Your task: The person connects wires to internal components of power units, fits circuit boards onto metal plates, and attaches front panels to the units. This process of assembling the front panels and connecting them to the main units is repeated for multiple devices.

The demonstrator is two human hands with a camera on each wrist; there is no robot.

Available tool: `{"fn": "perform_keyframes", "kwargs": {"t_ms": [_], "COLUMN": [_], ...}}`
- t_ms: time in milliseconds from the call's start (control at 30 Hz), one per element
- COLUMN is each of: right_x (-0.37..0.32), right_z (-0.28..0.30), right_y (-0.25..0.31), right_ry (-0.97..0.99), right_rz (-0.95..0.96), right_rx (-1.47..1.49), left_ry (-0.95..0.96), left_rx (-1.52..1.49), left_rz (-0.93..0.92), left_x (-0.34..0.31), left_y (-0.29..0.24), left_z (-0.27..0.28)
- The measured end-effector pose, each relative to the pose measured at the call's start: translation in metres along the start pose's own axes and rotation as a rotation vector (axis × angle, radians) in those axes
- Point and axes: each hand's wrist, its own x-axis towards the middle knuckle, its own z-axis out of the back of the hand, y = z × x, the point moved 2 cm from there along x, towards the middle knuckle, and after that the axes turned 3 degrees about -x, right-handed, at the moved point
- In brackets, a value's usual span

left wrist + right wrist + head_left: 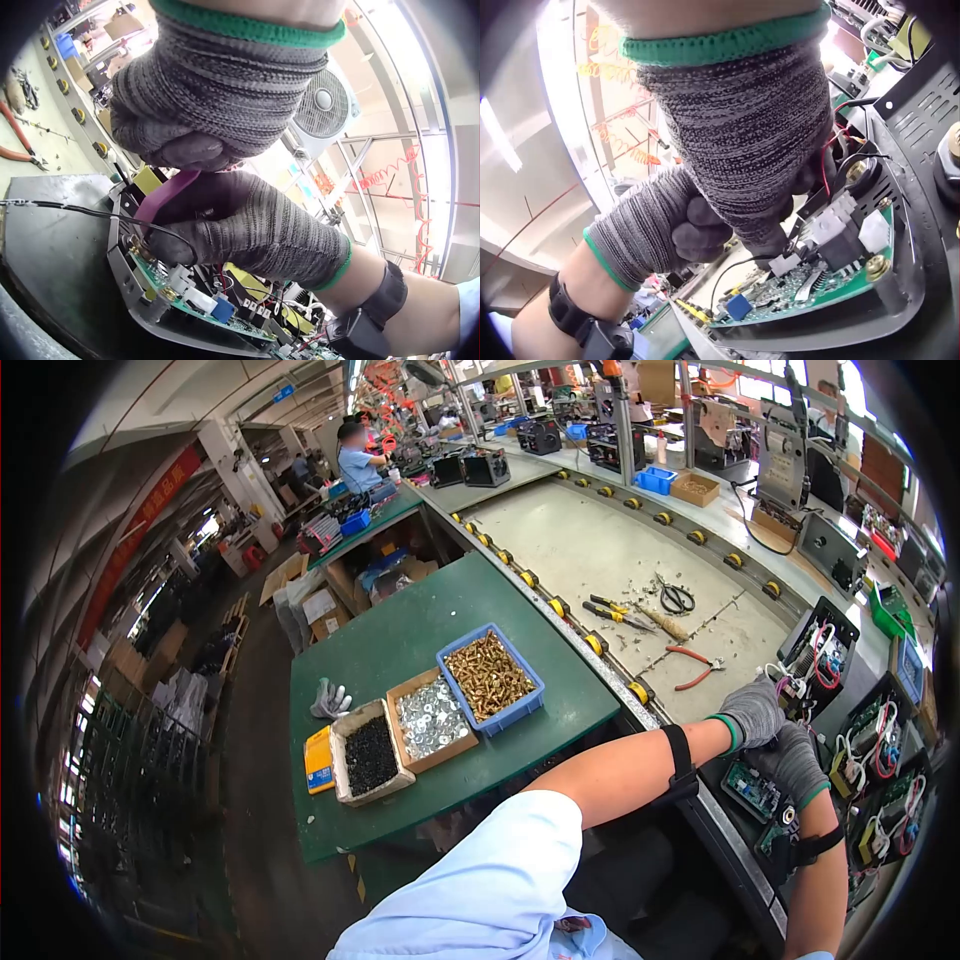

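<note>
My gloved left hand [752, 712] is above and against my gloved right hand [792, 768], both over an open black electronic unit at the right. In the left wrist view the left hand's fingers curl round the upper end of a flat purple strip [160, 201], which slants down to the unit's edge. Beside it, the right thumb reaches a small round part [137, 244] at the edge of a green circuit board [176, 304]. The right wrist view has right fingertips [769, 251] close at the board's connectors; I cannot tell what they hold. A black wire [97, 211] crosses in front.
More opened units with wires [880, 745] stand along the right. Red-handled pliers [697, 668], yellow-handled pliers [618, 612] and black scissors [676, 598] lie on the pale bench. A blue bin of brass screws [538, 690] and boxes of washers and black screws occupy the green table [400, 630].
</note>
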Motion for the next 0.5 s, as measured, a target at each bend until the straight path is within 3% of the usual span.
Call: {"fn": "perform_keyframes", "kwargs": {"t_ms": [67, 100, 167, 200, 233, 267, 300, 367, 400, 467, 500], "right_x": [0.007, 0.002, -0.018, -0.014, -0.006, -0.002, -0.003, -0.008, -0.011, -0.017, -0.018], "right_z": [0.003, -0.001, -0.007, -0.007, -0.010, -0.013, -0.011, -0.001, 0.000, -0.001, -0.002], "right_y": [-0.021, 0.008, 0.097, 0.073, 0.032, 0.032, 0.030, 0.027, 0.025, 0.045, 0.046], "right_ry": [-0.015, -0.008, -0.015, -0.015, -0.061, -0.100, -0.099, -0.079, -0.079, -0.140, -0.186], "right_rz": [-0.029, -0.029, -0.251, -0.256, -0.080, 0.091, 0.090, 0.088, 0.083, 0.012, 0.116], "right_rx": [-0.266, -0.268, -1.074, -1.073, -0.519, 0.038, 0.038, -0.686, -0.685, -0.971, -0.994], "left_ry": [-0.013, -0.016, 0.000, 0.004, -0.010, -0.024, -0.024, -0.033, -0.028, -0.026, -0.041], "left_rx": [0.018, 0.015, 0.026, 0.025, 0.038, 0.052, 0.051, 0.056, 0.054, 0.030, 0.017], "left_rz": [-0.005, -0.001, -0.011, -0.012, 0.005, 0.023, 0.024, 0.032, 0.031, -0.009, 0.020], "left_x": [-0.003, -0.005, -0.010, -0.008, -0.007, -0.006, -0.004, -0.002, -0.002, -0.001, -0.001], "left_y": [0.000, -0.002, -0.007, -0.007, -0.006, -0.005, -0.003, -0.002, 0.000, 0.000, 0.002], "left_z": [0.002, 0.004, 0.007, 0.004, 0.002, 0.002, 0.000, -0.002, -0.003, -0.003, -0.005]}}
